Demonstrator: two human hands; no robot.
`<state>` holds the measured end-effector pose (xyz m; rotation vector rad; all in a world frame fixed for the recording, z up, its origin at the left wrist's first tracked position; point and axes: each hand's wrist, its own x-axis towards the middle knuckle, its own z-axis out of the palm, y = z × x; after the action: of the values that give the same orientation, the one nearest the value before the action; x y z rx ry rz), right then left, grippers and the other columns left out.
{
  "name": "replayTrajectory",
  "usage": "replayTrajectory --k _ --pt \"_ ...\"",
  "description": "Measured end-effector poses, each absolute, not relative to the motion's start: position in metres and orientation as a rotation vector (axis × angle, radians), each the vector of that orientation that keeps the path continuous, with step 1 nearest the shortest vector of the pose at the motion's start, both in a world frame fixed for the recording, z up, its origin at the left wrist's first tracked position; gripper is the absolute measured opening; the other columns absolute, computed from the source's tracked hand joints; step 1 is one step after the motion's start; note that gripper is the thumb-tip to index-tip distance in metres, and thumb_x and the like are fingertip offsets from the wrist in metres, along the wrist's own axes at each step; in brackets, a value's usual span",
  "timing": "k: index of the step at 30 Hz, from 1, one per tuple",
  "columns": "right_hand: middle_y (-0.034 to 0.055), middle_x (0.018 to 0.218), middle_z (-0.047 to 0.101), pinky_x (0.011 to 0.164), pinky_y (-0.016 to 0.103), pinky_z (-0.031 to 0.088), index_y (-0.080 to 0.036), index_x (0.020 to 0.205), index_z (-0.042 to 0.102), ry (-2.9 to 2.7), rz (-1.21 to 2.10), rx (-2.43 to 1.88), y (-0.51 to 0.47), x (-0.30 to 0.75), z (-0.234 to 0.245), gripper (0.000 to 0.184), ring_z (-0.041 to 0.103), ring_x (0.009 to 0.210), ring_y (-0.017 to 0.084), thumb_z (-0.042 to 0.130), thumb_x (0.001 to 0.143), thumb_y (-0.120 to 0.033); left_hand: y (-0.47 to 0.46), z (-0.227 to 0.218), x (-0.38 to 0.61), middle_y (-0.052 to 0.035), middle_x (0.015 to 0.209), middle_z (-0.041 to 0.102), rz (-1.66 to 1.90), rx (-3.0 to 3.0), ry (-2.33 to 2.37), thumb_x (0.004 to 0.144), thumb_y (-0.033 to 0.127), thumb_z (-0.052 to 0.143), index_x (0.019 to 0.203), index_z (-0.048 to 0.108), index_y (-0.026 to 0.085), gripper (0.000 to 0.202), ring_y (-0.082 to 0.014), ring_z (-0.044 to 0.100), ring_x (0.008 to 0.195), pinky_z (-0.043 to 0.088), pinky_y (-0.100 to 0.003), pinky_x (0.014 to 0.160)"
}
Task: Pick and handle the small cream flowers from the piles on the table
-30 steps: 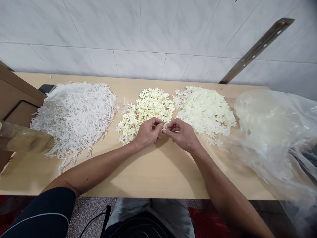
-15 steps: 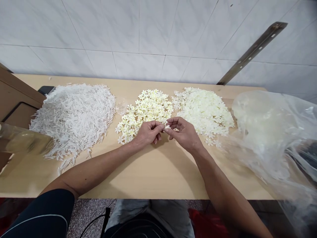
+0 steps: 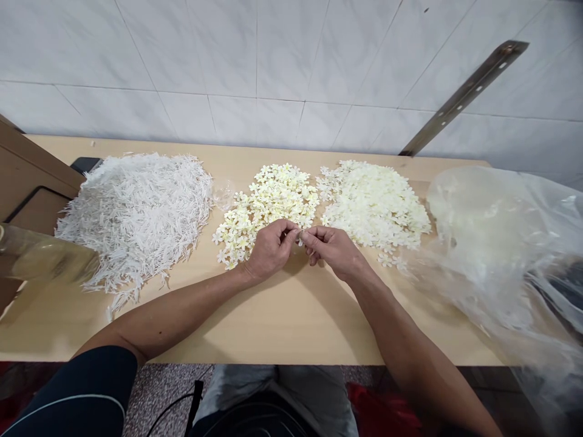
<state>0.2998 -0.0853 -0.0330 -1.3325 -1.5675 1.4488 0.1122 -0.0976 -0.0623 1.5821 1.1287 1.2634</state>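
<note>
- Left hand point(image 3: 272, 247) and right hand point(image 3: 334, 249) are touching at the fingertips, both pinching a white piece point(image 3: 300, 241).
- Piece is sitting between them, mostly hidden, near the yellowish flowers point(image 3: 279, 197).
- Paler flowers point(image 3: 378, 203) are lying beyond the right hand; white strands point(image 3: 141, 212) are lying well left.

Tan table point(image 3: 291, 321) — white strand heap point(image 3: 141, 212), yellow-centred flowers point(image 3: 277, 194), paler flower heap point(image 3: 376, 203), plastic bag point(image 3: 487, 212)

A: Heap colours?
B: Strand heap point(image 3: 141, 212) white; middle flower heap point(image 3: 279, 194) cream, yellow-centred; right flower heap point(image 3: 376, 203) pale cream.
A: And around them?
B: Worktop point(image 3: 273, 321) plain light tan; wall tiles point(image 3: 223, 51) white, grey-veined; sleeve point(image 3: 86, 382) dark navy, one pale stripe.
</note>
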Motion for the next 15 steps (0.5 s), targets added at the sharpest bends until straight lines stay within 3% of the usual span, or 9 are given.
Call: replayTrajectory --k 15 --pt "-0.0005 0.063 0.062 0.052 0.028 0.048 -0.019 0.071 0.067 -1.507 1.294 -1.305 -0.076 0.310 -0.033 0.046 0.060 0.053 0.014 0.083 0.079 -0.061 -0.097 -0.052 0.116 0.0035 0.064 0.056 1.271 1.326 1.104 0.098 0.047 0.063 0.089 0.064 0.019 0.029 -0.0098 0.052 0.052 0.045 -0.022 0.053"
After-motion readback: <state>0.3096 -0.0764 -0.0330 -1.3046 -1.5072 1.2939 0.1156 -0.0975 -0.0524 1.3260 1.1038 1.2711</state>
